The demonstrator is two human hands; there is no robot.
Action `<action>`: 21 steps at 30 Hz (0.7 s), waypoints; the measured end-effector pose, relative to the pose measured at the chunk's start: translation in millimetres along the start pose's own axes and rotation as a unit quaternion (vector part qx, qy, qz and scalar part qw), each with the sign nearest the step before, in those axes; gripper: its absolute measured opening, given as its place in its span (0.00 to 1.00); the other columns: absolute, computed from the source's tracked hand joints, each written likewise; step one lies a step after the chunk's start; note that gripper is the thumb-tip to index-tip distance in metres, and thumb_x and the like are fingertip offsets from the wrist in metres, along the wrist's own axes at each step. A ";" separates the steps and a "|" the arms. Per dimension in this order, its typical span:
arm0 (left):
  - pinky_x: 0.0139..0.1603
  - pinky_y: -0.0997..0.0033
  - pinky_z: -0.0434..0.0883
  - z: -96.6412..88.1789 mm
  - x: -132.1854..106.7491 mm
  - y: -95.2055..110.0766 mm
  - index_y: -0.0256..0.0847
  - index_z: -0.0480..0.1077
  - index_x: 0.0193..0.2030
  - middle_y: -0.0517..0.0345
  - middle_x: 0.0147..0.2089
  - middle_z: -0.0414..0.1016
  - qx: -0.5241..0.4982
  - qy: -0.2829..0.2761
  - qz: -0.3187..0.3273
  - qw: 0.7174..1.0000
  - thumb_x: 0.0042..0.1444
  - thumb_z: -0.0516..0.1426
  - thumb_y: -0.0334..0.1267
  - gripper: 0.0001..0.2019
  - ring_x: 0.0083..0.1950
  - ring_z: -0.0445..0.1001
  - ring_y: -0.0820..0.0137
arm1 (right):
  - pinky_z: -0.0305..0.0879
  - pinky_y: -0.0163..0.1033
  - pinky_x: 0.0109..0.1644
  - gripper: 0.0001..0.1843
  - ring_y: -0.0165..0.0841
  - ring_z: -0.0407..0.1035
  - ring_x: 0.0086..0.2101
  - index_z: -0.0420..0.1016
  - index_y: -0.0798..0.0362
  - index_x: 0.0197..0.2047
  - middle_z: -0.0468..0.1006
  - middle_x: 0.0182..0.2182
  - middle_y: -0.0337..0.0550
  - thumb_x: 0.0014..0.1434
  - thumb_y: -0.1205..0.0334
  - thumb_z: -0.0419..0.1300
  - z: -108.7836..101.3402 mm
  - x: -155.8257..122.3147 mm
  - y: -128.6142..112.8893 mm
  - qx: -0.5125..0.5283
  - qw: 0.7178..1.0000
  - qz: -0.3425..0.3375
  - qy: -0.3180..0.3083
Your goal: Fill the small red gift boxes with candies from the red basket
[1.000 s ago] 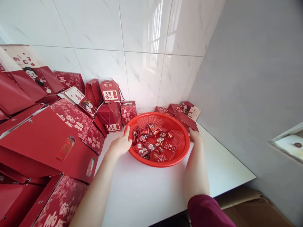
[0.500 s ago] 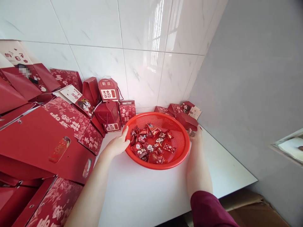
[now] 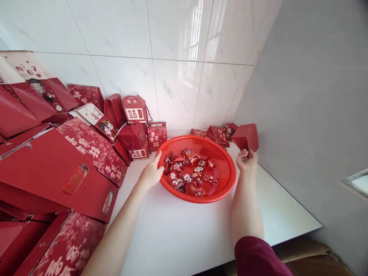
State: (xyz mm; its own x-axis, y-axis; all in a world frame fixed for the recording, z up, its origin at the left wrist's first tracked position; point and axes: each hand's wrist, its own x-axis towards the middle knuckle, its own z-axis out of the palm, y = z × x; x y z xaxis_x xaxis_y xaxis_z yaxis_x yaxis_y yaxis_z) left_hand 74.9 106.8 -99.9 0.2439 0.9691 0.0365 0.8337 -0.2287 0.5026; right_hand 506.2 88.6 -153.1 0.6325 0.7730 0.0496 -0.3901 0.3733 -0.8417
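Observation:
A round red plastic basket [image 3: 198, 198] with mesh sides stands on the white table, with several wrapped candies [image 3: 186, 176] lying in it. My left hand [image 3: 153, 171] grips its rim on the left side, thumb over the edge. To the right of the basket, my right hand [image 3: 247, 160] is closed on the lower part of a plain red gift box [image 3: 245, 137] and holds it up and tilted by the grey wall. Part of the fingers is hidden behind that box.
Red gift boxes [image 3: 83, 153] are heaped along the left. Small stacked boxes [image 3: 133, 134] and several flat-lying ones [image 3: 217, 135] sit by the tiled wall [image 3: 178, 92]. The white table [image 3: 172, 230] ends at a front-right edge, with a cardboard box [image 3: 313, 264] below. A grey wall [image 3: 304, 115] bounds the right.
My right hand has taken hold of the red box and lifted it up and to the right. The left hand stays on the basket's rim; the view has shifted slightly.

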 end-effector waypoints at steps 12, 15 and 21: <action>0.45 0.64 0.69 5.9 -21.8 46.6 0.46 0.40 0.74 0.50 0.47 0.79 -0.031 -0.062 0.075 0.995 0.63 0.46 0.55 0.36 0.45 0.78 0.58 | 0.59 0.33 0.20 0.21 0.28 0.62 0.17 0.66 0.51 0.20 0.67 0.15 0.40 0.59 0.49 0.54 99.4 -118.2 -109.2 -0.097 0.973 -0.112 -0.175; 0.42 0.68 0.68 -43.4 -25.2 23.1 0.48 0.60 0.66 0.54 0.44 0.79 -0.029 0.021 0.047 0.998 0.62 0.49 0.51 0.27 0.40 0.77 0.63 | 0.68 0.38 0.29 0.22 0.34 0.69 0.22 0.71 0.53 0.21 0.72 0.17 0.43 0.59 0.47 0.58 127.2 -152.0 -108.5 -0.290 0.899 -0.069 -0.321; 0.33 0.71 0.69 -100.5 -38.6 -13.4 0.45 0.72 0.54 0.57 0.35 0.79 -0.105 0.094 -0.043 0.989 0.62 0.44 0.60 0.28 0.30 0.74 0.68 | 0.62 0.37 0.31 0.26 0.34 0.71 0.27 0.73 0.52 0.26 0.76 0.24 0.44 0.66 0.46 0.48 189.3 -198.7 -56.7 -0.546 0.694 -0.117 -0.454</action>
State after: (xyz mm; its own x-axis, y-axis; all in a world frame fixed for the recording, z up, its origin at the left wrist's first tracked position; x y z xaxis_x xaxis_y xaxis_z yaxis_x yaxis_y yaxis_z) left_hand 4.5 81.7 -21.2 0.0625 0.9887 0.1360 0.7214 -0.1389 0.6785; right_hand 276.0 11.0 -13.5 -0.2834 0.9465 0.1545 0.7062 0.3149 -0.6341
